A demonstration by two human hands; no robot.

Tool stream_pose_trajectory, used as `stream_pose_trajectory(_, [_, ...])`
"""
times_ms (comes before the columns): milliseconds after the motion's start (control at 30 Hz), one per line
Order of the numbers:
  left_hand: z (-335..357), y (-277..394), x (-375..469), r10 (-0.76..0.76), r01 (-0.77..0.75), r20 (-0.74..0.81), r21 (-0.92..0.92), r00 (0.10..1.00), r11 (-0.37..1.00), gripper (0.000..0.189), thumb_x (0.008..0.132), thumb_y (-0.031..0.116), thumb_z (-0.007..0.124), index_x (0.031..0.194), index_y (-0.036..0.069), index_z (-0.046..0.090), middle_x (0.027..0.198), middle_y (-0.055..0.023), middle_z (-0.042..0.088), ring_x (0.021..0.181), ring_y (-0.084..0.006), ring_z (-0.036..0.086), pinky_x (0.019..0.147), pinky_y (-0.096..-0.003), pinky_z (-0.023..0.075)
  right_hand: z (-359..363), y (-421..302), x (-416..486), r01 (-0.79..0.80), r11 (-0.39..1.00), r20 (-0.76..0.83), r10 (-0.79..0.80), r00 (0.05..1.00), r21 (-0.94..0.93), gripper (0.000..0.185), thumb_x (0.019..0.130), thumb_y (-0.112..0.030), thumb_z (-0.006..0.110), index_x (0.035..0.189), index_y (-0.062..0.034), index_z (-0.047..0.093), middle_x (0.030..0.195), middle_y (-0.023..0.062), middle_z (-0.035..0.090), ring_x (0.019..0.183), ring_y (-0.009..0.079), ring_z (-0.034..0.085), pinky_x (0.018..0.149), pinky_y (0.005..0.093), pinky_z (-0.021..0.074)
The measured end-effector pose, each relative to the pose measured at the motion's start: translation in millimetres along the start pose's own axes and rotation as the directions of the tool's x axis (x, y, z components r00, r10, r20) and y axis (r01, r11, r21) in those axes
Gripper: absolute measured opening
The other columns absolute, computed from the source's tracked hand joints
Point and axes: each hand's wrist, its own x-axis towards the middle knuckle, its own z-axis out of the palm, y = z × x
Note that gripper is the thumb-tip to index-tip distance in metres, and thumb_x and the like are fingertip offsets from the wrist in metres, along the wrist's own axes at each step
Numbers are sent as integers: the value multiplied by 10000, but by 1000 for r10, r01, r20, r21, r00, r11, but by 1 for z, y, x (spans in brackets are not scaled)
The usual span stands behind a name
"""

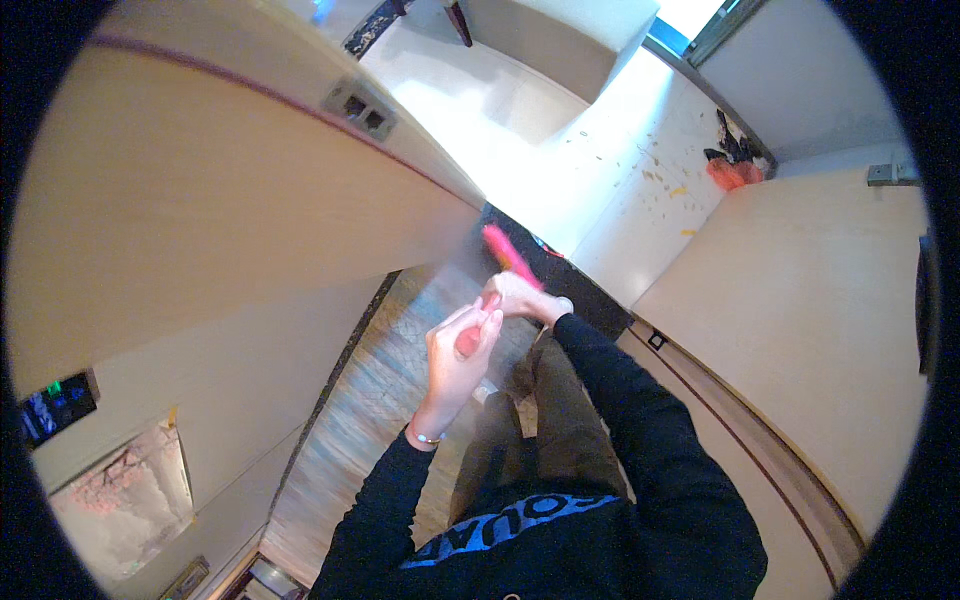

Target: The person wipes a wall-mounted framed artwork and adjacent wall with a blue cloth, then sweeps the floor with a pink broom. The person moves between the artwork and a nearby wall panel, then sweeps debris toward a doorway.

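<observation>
My left hand (450, 360), with a beaded bracelet at its wrist, is closed around a salmon-pink handle (469, 342) whose rounded end faces up. My right hand (517, 294) grips the same handle just beyond the left fingers. Past the right hand shows a bright pink bar-like piece (511, 256), blurred and with a yellowish patch. It may be a broom's head, but its join to the handle is hidden. Under it lies the black threshold strip (592, 295) of a doorway. Small scraps (652, 174) are scattered over the white floor (607, 217) beyond.
A pale door (810, 247) stands at the right; a beige wall (225, 202) with a switch plate (360, 109) fills the left. An orange-red bag-like item (733, 174) lies by the door. A beige box-like piece of furniture (555, 45) stands farther in. Wood-patterned floor (375, 375) runs beside my legs.
</observation>
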Motion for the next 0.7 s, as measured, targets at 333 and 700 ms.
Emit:
stream_pose_trajectory(333, [45,112,35,56,-63,133,53,990,997,119,873,46,679,776,-10,638,683,-152,591,602,-305,620,665,-395,518,-100,12,-65,15,989,-156,-37,987,-145,222,656,-289,672,595,-89,599,648,118,614,652,334,629,594,454,486])
stream_pose_trajectory(700, [91,78,95,72,-85,252,41,965,996,118,876,73,683,810,-16,643,752,-176,626,669,-355,632,611,-375,492,-121,75,-53,-51,997,-177,39,983,-65,195,680,-234,680,633,-61,605,656,141,590,623,332,610,576,457,480])
